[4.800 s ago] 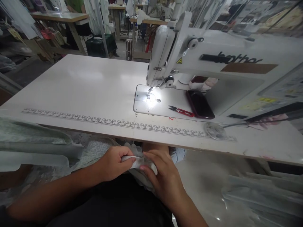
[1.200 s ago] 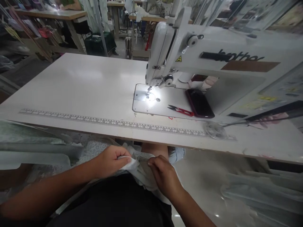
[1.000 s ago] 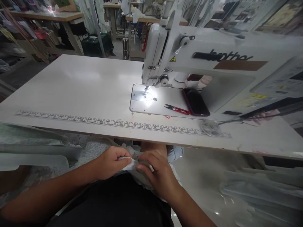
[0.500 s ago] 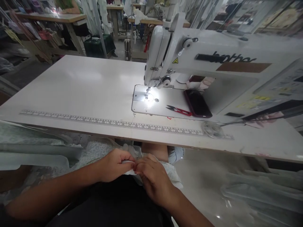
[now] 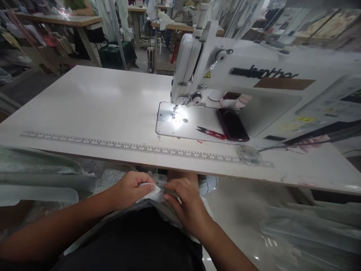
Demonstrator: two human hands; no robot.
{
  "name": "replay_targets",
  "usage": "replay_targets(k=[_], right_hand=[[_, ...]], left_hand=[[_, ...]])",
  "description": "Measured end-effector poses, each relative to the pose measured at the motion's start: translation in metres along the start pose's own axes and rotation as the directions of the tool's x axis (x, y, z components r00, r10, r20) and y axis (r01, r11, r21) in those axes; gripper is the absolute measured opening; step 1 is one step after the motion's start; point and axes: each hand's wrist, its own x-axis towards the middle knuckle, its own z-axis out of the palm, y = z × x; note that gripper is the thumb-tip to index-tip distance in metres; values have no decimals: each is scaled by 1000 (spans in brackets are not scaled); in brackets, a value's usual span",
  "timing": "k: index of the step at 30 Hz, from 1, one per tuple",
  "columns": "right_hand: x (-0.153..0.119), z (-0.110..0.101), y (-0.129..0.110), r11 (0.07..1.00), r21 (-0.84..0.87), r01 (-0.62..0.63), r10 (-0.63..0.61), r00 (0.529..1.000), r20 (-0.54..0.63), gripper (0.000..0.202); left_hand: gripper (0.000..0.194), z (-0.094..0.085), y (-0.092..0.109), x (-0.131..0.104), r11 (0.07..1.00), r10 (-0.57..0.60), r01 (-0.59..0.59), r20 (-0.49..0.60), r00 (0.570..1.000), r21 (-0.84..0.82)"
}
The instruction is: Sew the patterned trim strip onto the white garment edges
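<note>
Over my lap, below the table's front edge, lies a pale, lightly patterned fabric (image 5: 153, 192). My left hand (image 5: 132, 190) pinches it between thumb and fingers, a white fold showing at the thumb. Close on the right, my right hand (image 5: 186, 201) has thumb and forefinger at the fabric's edge, closed on it. Beyond both hands stands a white sewing machine (image 5: 234, 67) with its lamp lit over the needle plate (image 5: 166, 126). Nothing lies under its presser foot.
Along the front of the white table (image 5: 93, 98) runs a clear ruler (image 5: 135, 146), a round clear disc (image 5: 249, 155) on its right end. Red thread snips (image 5: 211, 132) lie beside a dark phone (image 5: 232, 124). Draped fabric (image 5: 36, 177) hangs at left. Another person (image 5: 80, 7) sits far back.
My hands have moved slightly apart, and more of the white fold shows between them. The right fingers have opened out somewhat from their bunched grip. The view has shifted a little.
</note>
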Motion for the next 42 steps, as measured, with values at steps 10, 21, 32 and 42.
replay_targets(k=[10,21,32,42], right_hand=[[1,22,-13,956,77,-284,287,958,-27,13],[6,17,-11,957,214,197,-175,977,-118,15],[-45,9,38,956,-283,-80,148,962,230,18],[6,5,-9,999,-30,35,-36,998,-53,18]], left_hand=[[26,6,-1,-4,1000,24,-24,-56,998,-7],[25,10,-6,1,987,-21,39,114,993,-156],[26,-14,2,-13,995,-35,29,-63,997,-93],[28,2,2,-4,1000,10,-10,-29,1000,-5]])
